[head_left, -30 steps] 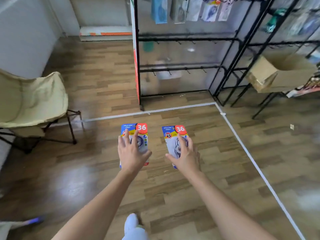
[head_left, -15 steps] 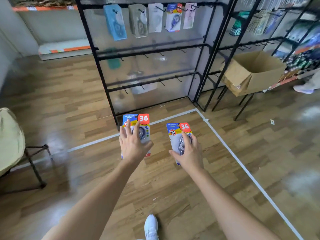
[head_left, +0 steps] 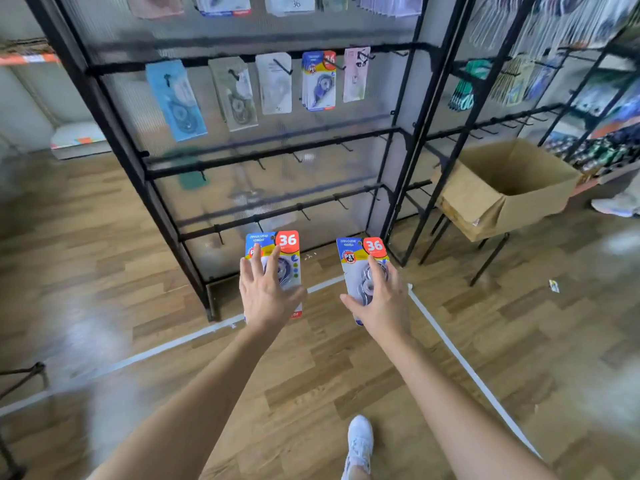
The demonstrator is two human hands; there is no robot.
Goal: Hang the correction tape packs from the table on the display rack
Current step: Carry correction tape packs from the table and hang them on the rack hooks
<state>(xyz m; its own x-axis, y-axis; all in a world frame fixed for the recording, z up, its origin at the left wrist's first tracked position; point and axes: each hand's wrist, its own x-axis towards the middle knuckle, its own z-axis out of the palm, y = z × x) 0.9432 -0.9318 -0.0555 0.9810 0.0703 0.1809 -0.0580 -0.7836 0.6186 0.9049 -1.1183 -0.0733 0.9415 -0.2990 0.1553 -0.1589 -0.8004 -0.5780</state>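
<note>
Left hand point(head_left: 266, 292): reaching forward at arm's length, fingers fanning over the printed front of the first correction tape pack point(head_left: 288, 244), a blue-and-yellow card with a red "36" corner and a clear blister. The thumb is hooking the card's right edge and the hand is holding it upright in the air. Right hand point(head_left: 381, 299): reaching forward likewise, one finger lying up the blister and the thumb pressing the left edge of the second correction tape pack point(head_left: 356, 254), a matching card. The hand is gripping it upright, tilting slightly. Both packs are appearing just below the rack's lowest rail in the view, near each other but apart, touching no hook. Brown wood-plank floor point(head_left: 311, 382): spreading under everything, a white tape line point(head_left: 454, 344) turning a corner on it beneath the hands. Tall black metal display rack point(head_left: 164, 202) with a ribbed translucent back panel: standing just ahead, two lower rails of short hooks running across it. Its upper rail is carrying five hanging packs, among them a pale blue pack point(head_left: 176, 102) at the left and a blue-and-yellow hung pack point(head_left: 318, 81) resembling the held ones. Second black rack point(head_left: 446, 161): adjoining at the right, carrying blurred goods. Open brown cardboard box point(head_left: 530, 202): sitting on a black-legged stand point(head_left: 491, 258) beside that rack. White shoe point(head_left: 360, 441): showing at the bottom edge, between the forearms. Small white scrap point(head_left: 554, 285): lying on the floor right of the tape line.
</note>
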